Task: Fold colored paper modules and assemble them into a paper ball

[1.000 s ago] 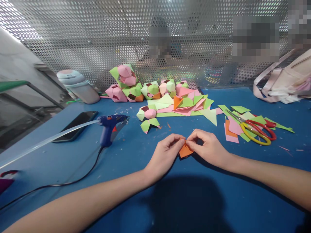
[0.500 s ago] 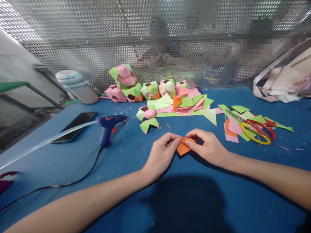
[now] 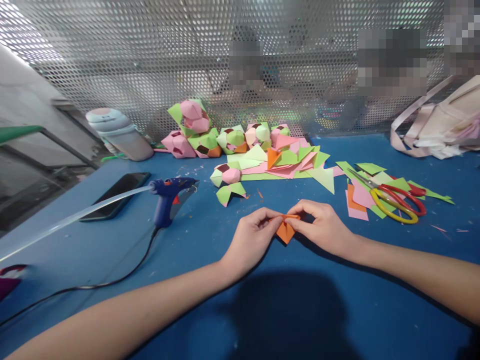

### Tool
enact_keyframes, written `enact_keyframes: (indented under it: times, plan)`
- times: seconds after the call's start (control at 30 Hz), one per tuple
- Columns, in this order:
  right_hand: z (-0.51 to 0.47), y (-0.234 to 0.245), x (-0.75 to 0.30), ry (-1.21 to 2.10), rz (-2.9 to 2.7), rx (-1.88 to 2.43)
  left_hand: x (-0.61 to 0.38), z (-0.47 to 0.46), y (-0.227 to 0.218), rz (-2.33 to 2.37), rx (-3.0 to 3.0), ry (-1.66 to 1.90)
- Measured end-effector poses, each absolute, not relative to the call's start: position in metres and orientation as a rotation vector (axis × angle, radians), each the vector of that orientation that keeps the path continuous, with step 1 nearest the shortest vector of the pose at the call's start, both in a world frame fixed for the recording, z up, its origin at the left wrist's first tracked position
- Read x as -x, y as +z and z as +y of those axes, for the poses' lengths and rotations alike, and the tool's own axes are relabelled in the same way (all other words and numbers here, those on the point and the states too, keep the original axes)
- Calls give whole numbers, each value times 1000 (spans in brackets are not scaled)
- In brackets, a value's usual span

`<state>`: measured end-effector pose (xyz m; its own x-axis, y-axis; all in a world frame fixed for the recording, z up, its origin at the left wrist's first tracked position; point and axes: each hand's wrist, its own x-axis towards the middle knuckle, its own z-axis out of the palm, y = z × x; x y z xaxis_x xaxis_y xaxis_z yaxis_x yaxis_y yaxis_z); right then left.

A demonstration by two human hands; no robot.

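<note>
Okay, left hand (image 3: pixel 247 245) pinches a small orange folded-paper piece (image 3: pixel 286 234), thumb and fingers pressed on its left upper edge. Right hand (image 3: pixel 324 227) pinches the same piece at its right upper edge. Paper sits between the two hands, point down toward 6 o'clock, low over the blue tabletop (image 3: pixel 210 225); whether it touches the surface, cannot tell.

Clock centred on the orange piece. At 10: a green-and-pink folded paper piece (image 3: pixel 231 192), and just past it a white, green and pink paper ball (image 3: pixel 226 174). At 12: a loose pile of pink, green and orange paper cutouts (image 3: pixel 288 157). At 11, farther back: a row of pink, green and orange paper balls (image 3: pixel 232 140), one stacked on top.

At 2 to 3: red-and-yellow-handled metal scissors (image 3: pixel 393 202) lying on coloured paper scraps (image 3: pixel 360 192), blades aimed toward 10.

Between 9 and 10: a dark blue glue gun (image 3: pixel 164 205), nozzle toward 3, long translucent glue stick (image 3: pixel 93 207) out the back, passing above a black flat phone (image 3: pixel 112 200). Farther at 10: a pale lidded bottle (image 3: pixel 122 135). At 2: a cream fabric bag (image 3: pixel 442 122). Backdrop: a perforated grey metal panel (image 3: pixel 180 65).
</note>
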<state>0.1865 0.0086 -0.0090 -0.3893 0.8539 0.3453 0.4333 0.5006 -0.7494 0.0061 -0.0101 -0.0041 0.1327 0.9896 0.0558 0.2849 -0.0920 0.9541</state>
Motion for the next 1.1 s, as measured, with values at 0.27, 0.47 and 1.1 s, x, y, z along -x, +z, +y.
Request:
enact_keyframes:
  times: [0.27,0.47,1.1]
  plan:
    - [10,-7,-187,777,-2011,995,-5,-9,-5,1241,-1484,1019]
    - [8,-4,-187,869,-1922,1073,-5,-6,-10,1206,-1280,1097]
    - [5,-17,-179,646,-2029,1076,-8,-7,-15,1240,-1359,973]
